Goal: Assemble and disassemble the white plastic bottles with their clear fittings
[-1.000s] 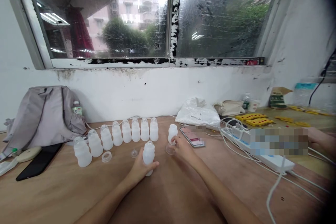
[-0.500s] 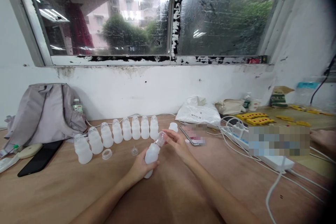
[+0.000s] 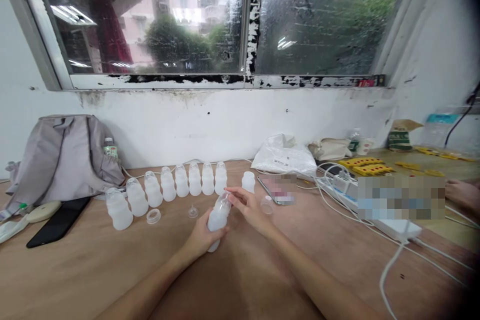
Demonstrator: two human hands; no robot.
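Note:
My left hand (image 3: 205, 232) is wrapped round the body of a white baby bottle (image 3: 218, 217), which leans a little to the right. At its top sits a clear cap (image 3: 224, 201), and the fingers of my right hand (image 3: 245, 206) are closed on that cap. Behind them, a curved row of capped baby bottles (image 3: 168, 185) stands on the table. A clear nipple (image 3: 192, 211) lies left of my hands, with a ring collar (image 3: 153, 216) farther left. Beyond my right hand stands an uncapped bottle (image 3: 248, 181), and a clear cap-like piece (image 3: 266, 205) lies near it.
A phone (image 3: 273, 191) lies right of the bottles, before a white plastic bag (image 3: 284, 156). Cables and a power strip (image 3: 393, 227) spread over the right side. At left are a grey backpack (image 3: 63, 155) and a black phone (image 3: 58, 223). Another person's hand (image 3: 461, 195) shows far right.
My right hand has brought the clear cap down onto the top of the bottle; before, it was held tilted at the neck. My left hand keeps its hold.

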